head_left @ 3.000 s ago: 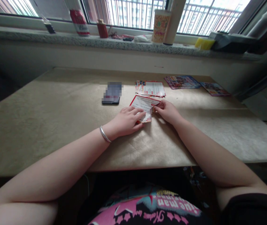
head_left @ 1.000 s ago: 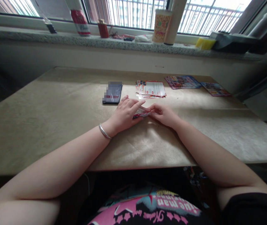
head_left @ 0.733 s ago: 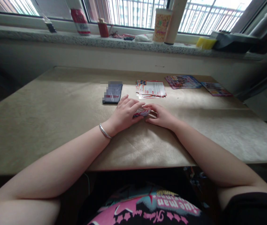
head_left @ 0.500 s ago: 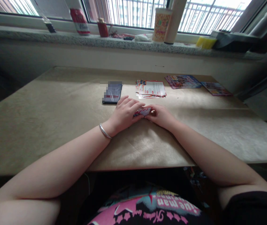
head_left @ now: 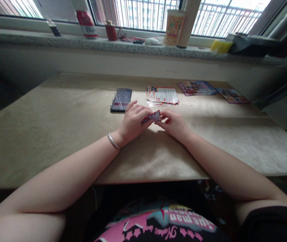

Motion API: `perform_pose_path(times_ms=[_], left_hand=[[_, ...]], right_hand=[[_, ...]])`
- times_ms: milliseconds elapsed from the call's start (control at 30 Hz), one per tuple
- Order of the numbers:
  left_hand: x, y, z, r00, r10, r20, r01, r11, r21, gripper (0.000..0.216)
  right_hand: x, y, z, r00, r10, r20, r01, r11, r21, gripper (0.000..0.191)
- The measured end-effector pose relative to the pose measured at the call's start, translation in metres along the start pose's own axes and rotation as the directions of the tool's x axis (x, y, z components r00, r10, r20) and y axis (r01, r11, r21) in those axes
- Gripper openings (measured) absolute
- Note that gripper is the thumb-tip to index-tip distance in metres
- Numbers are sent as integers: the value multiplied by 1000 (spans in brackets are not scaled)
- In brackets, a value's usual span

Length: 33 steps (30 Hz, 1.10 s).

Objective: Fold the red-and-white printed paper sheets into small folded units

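Above the middle of the table, my left hand (head_left: 135, 118) is closed around a small card (head_left: 155, 116) with red-and-white print. Its pale, red-edged end sticks out past my fingers, tilted up to the right; the rest lies hidden in the hand. At that end is my right hand (head_left: 175, 123), its thumb and forefinger parted, the fingertips beside the card's edge. Just beyond my left fingers lies a dark phone (head_left: 123, 100), partly blurred out. A loose pile of cards (head_left: 166, 95), white with red edges, rests beyond both hands.
Colourful card packs (head_left: 197, 88) lie at the far right of the table (head_left: 57, 117), with another pack (head_left: 232, 95) beside them. Along the windowsill (head_left: 70, 42) stand a red can (head_left: 87, 25), a red holder (head_left: 111, 32), a patterned paper cup (head_left: 173, 28) and a yellow item (head_left: 221, 46).
The card's exposed end has tipped upward. My right fingers have parted and shifted from gripping its edge to beside it, while my left hand keeps its hold.
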<state>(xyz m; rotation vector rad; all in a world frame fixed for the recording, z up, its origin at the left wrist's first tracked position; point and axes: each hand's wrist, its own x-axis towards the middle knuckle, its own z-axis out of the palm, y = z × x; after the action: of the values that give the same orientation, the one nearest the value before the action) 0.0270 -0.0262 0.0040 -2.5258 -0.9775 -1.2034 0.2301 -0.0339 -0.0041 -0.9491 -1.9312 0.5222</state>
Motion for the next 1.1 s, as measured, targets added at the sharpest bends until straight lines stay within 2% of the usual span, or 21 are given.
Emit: perform_pose_path(times_ms=[233,400,500,667,800,967,1100], left_hand=[[2,1,-3,990,50,-133,-49,999,16,18],[3,1,-3,982,51,-181,-44,998,44,18],[3,0,-4,984,16,-178,-16,1000,3,15],[2,-2,-3,985,0,-173,-28,987,-158,10],[1,-3,-3,988,3,-157,-36,978,-206,7],[2,1,-4,989,34,-141,-69,966,-249,8],[3,5,-6,988,-7,-152,-36,960,-276,12]], right_hand=[[0,-10,-3,987,-122,-99,125,992,15,8],[0,-13,-5,959,-232,-165,227,973,-47,4],[1,-14,-7,939,-285,-195,271,958,-97,2],[1,-18,-10,953,-251,-167,236,966,-105,7],[0,-18,-11,958,-230,-170,212,970,-115,10],[-2,-18,-11,942,-272,-197,223,945,-239,5],[-3,-19,-12,930,-309,-201,235,917,-323,5]])
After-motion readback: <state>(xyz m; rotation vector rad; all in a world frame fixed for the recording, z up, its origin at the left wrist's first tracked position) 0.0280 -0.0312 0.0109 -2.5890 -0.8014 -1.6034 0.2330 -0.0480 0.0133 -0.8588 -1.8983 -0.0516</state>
